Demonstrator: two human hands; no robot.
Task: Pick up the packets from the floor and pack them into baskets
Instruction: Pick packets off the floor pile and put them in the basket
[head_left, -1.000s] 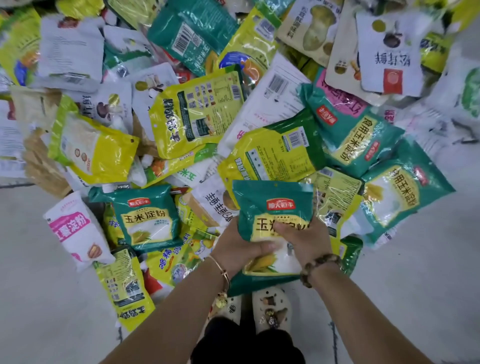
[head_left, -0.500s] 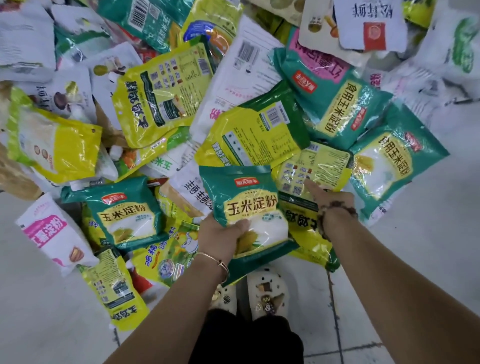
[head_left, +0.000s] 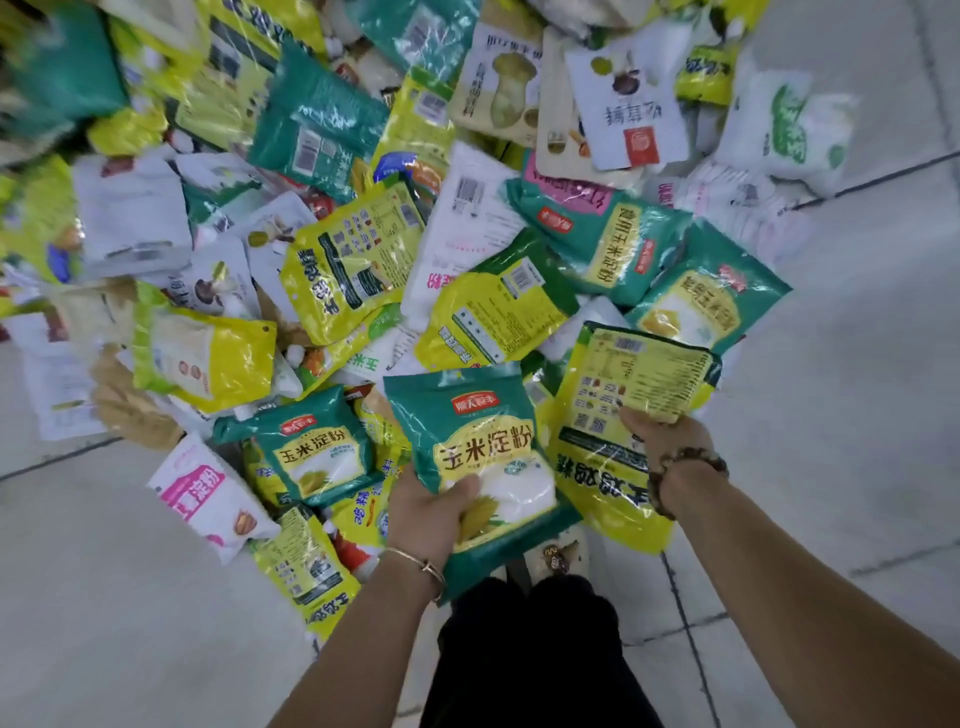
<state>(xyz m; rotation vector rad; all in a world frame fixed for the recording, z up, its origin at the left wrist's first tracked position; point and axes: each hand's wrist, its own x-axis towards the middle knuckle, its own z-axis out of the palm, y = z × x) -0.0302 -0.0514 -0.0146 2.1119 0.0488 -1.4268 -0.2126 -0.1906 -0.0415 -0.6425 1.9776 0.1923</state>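
- As you look down, your left hand (head_left: 423, 519) grips a green packet (head_left: 483, 441) near its bottom, with your thumb on the front.
- Your right hand (head_left: 657, 434) grips a yellow packet (head_left: 634, 374) at its right edge, just beside the green one.
- Your two hands are apart, and each one holds its own packet.
- The other packets lie in a big messy pile (head_left: 353, 260) on the pale floor (head_left: 857, 415) in front of you.
- A second green packet (head_left: 317, 447) lies in the pile near your left hand.

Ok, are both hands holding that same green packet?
No, the left hand grips the green packet while the right hand grips a separate yellow packet beside it.
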